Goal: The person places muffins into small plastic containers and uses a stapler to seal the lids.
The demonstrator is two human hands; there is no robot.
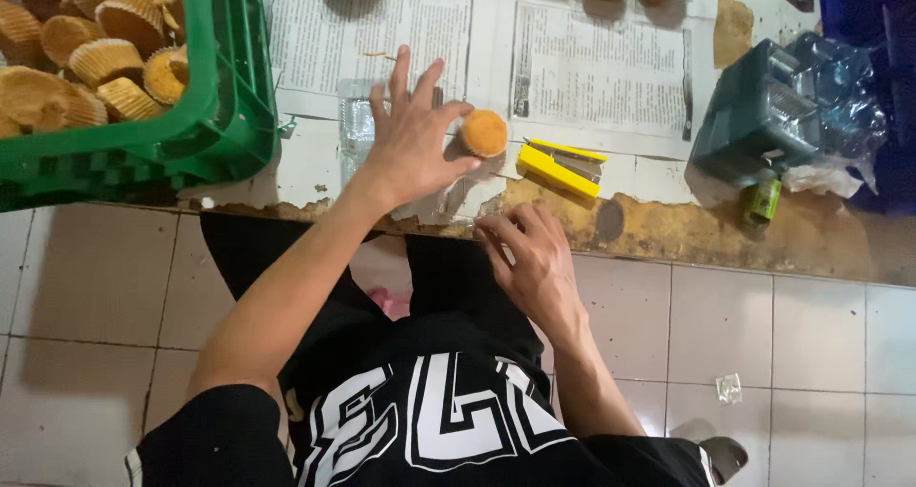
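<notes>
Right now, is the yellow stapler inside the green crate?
No, the yellow stapler lies on the paper-covered table beside a single muffin, well apart from the green crate.

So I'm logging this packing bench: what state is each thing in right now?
left hand: open, fingers spread, thumb by the single muffin
right hand: resting on the table edge, empty
single muffin: upright on the paper
yellow stapler: closed, lying flat
green crate: full of muffins
</notes>
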